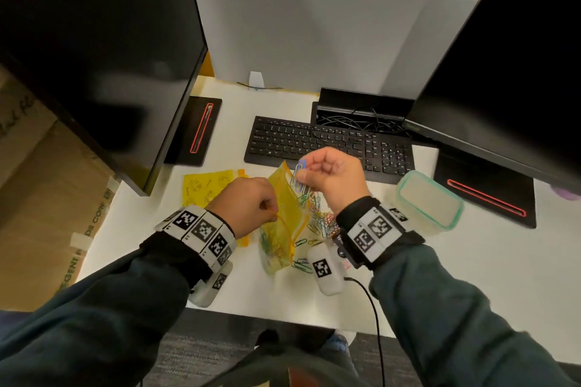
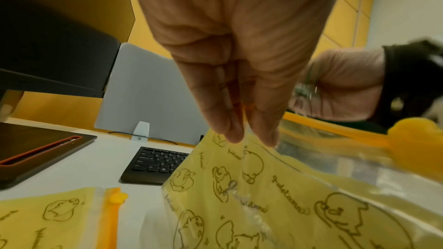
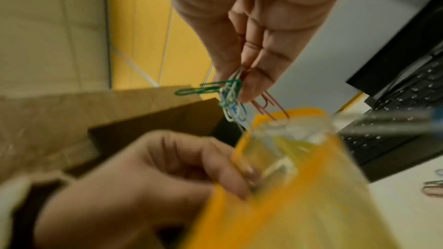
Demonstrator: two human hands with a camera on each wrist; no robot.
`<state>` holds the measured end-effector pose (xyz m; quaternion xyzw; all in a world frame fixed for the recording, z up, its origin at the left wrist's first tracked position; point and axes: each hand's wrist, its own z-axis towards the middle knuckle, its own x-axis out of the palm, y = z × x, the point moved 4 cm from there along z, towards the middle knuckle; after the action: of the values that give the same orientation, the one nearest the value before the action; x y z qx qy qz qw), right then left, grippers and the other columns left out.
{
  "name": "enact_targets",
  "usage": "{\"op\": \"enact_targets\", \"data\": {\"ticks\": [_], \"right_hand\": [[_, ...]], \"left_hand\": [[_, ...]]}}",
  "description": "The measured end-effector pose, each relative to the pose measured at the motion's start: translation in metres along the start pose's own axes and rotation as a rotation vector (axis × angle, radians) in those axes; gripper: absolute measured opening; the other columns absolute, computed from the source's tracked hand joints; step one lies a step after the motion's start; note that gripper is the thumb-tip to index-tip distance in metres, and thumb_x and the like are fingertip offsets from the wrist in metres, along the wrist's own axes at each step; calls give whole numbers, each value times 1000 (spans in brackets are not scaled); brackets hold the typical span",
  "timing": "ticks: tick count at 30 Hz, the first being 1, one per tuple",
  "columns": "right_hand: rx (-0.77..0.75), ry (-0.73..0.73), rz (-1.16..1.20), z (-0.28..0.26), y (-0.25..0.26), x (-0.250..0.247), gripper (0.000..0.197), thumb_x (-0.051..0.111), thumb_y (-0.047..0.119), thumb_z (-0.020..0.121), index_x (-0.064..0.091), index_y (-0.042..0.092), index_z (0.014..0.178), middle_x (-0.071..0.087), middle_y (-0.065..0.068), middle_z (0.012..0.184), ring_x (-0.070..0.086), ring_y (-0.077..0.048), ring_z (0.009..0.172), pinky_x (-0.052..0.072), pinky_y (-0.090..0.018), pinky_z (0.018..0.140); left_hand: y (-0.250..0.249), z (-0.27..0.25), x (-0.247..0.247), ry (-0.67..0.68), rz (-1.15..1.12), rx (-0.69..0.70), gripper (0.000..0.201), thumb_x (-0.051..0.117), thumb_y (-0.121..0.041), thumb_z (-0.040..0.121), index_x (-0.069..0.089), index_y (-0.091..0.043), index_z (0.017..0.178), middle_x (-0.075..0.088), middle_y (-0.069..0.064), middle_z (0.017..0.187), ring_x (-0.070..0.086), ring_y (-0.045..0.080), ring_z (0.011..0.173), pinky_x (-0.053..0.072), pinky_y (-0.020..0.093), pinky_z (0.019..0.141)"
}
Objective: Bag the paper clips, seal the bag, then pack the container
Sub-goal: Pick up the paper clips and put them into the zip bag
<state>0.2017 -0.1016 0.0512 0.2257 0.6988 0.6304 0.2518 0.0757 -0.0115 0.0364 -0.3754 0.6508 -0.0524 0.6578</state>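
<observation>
Yellow bag [image 1: 284,217] is hanging open above the desk [image 1: 471,261], left hand [image 1: 248,206] pinching its rim, right hand [image 1: 333,174] pinching paper clips [image 3: 231,95] seemingly over its mouth; container [image 1: 429,199] sitting right.

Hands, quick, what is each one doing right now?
Left hand: closed, pinching the yellow bag by its open edge.
Right hand: closed, pinching a bunch of paper clips over the bag.

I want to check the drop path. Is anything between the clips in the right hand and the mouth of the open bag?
Nothing visible. The right hand pinches the clips just above the bag, whose mouth the left hand holds open; only air lies between.
</observation>
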Motion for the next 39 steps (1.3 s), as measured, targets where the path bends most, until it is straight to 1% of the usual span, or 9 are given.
{"op": "enact_targets", "data": {"ticks": [4,11,17,20,24,29,34,37,39], "right_hand": [[5,48,-153,1,-17,9,35,70,-12,71,58,21,66,56,-4,64,52,-20,57,46,-26,54],[-34,173,-385,2,-11,13,23,64,1,80,66,24,82,68,-4,78,63,-18,73,56,-38,80],[36,-56,-180,1,-3,-29,39,47,-7,87,58,30,86,65,-2,82,60,-13,66,54,-29,62],[316,152,-309,-16,-34,-37,51,48,-11,83,51,36,102,62,-2,103,58,-18,77,50,-38,70],[526,301,-89,-38,-52,-31,50,53,-10,81,52,26,115,69,-2,88,68,-21,79,57,-30,67],[322,146,-103,-31,-35,-32,28,62,-15,77,59,10,89,65,-1,53,61,-10,42,54,-24,46],[194,98,-47,-21,-8,-34,8,64,6,84,63,14,86,64,-7,63,53,-8,38,47,-20,41],[257,-42,-322,-18,-29,-53,19,67,11,83,61,11,101,64,-4,71,56,-8,47,51,-28,53],[397,37,-738,-31,-59,-62,45,73,15,77,54,17,118,64,-3,97,60,-13,74,51,-31,72]], "left_hand": [[-7,-1,-8,-69,-40,30,7,76,-13,67,71,-12,71,68,4,84,60,17,74,50,33,76],[-10,-2,-4,-82,-92,35,8,77,-11,66,72,-12,72,69,7,85,61,17,73,51,33,75],[-11,-1,-4,-78,-123,14,8,77,-10,66,72,-10,72,70,7,90,63,19,77,53,37,79],[-12,0,-7,-89,-121,21,8,77,-10,66,73,-10,72,70,8,89,63,19,77,52,37,79],[-11,2,-6,-83,-104,9,7,77,-11,67,72,-10,72,69,6,89,63,18,76,53,37,79],[-11,4,-1,-40,-59,5,6,76,-13,67,71,-13,71,69,4,89,61,16,74,53,37,78],[-12,3,2,-28,-56,-8,6,76,-13,67,72,-12,72,69,3,89,61,16,74,53,38,78],[-8,1,0,-45,-58,-15,6,76,-12,67,72,-11,71,69,4,89,61,16,74,53,37,78],[-6,-1,-2,-48,-51,-18,6,76,-12,67,72,-11,71,69,4,89,61,16,73,52,36,78]]}}
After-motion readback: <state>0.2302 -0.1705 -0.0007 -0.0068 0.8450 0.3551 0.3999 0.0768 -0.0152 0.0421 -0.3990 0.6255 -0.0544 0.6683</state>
